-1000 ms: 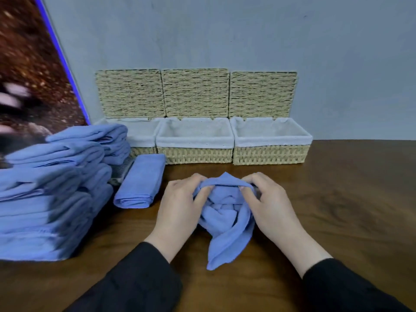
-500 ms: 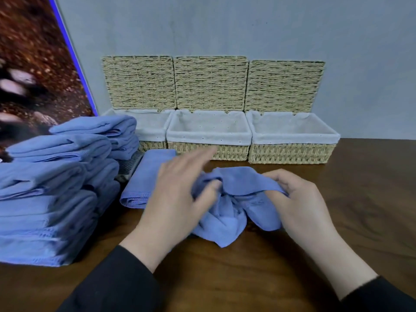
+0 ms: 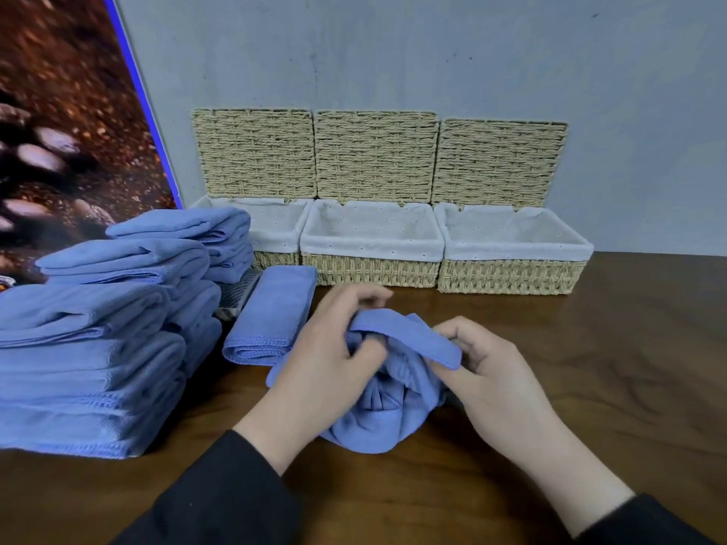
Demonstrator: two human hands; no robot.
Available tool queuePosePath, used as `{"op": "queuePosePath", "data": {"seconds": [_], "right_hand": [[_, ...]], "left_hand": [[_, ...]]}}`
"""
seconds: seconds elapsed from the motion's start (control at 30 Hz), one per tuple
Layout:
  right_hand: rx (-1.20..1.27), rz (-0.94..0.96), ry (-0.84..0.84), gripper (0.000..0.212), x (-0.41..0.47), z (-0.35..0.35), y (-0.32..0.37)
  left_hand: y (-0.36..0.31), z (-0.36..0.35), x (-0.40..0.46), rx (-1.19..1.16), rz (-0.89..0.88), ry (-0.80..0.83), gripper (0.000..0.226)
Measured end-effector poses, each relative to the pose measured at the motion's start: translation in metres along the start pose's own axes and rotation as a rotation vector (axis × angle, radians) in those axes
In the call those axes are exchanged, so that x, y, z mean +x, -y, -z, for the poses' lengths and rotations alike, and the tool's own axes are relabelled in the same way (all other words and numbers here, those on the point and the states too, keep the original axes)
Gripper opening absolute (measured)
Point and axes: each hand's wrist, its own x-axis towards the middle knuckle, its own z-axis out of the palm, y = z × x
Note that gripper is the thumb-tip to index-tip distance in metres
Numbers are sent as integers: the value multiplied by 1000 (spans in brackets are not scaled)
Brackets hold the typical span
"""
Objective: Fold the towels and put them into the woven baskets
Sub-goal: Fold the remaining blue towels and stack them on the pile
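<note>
While the crumpled blue towel (image 3: 377, 411) sits in front of the middle basket (image 3: 371, 251), left hand (image 3: 326, 371) and right hand (image 3: 491, 375) both grip it, fingers curled into the cloth.

One head-worn camera looks forward and down from close above the wooden table (image 3: 590, 387), facing the woven baskets (image 3: 373, 269) along its far edge.
</note>
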Motion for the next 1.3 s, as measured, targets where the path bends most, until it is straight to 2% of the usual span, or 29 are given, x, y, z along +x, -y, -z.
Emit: {"op": "queuePosePath", "data": {"seconds": [0.07, 0.1, 0.17, 0.27, 0.3, 0.4, 0.5, 0.6, 0.7, 0.77, 0.83, 0.9, 1.03, 1.17, 1.23, 1.3], "right_hand": [[-9, 19, -22, 23, -1, -3, 3], [-19, 28, -12, 27, -3, -5, 5], [9, 37, -20, 29, -4, -8, 9], [47, 31, -21, 16, -7, -13, 10], [39, 14, 29, 8, -8, -16, 11], [-173, 0, 149, 21, -12, -26, 3], [-262, 0, 62, 15, -10, -24, -3], [-310, -12, 61, 5, -13, -11, -6], [-462, 11, -16, 15, -25, 0, -8], [-537, 18, -125, 20, -35, 7, -3], [-456, -8, -267, 23, -44, 19, 7], [-387, -26, -392, 23, -51, 34, 20], [-389, -19, -448, 18, -61, 60, 51], [-521, 24, -493, 15, -63, 81, 95], [-490, 34, -561, 15, -61, 91, 118], [-253, 53, -615, 9, -59, 95, 144]], "left_hand": [[1, -5, -5, 165, -56, 104, 54], [0, -9, -6, 224, -79, 119, 55], [0, -16, -8, 252, -145, 67, 40], [-1, -16, -8, 103, -123, -110, 10], [-4, -15, -10, 22, -67, -171, 13], [-12, -11, -15, -191, 44, -311, 21], [-18, -8, -24, -364, 93, -380, 27], [-16, -2, -35, -374, 116, -485, 32], [-13, 4, -46, -325, 143, -544, 33], [-16, 7, -51, -356, 163, -568, 37], [-23, 14, -54, -392, 170, -565, 37], [-34, 24, -54, -329, 146, -540, 37], [-53, 53, -44, -129, 76, -521, 41], [-75, 84, -32, -11, 73, -447, 48], [-89, 97, -27, -59, 126, -421, 45], [-107, 104, -24, -289, 206, -385, 33]]}}
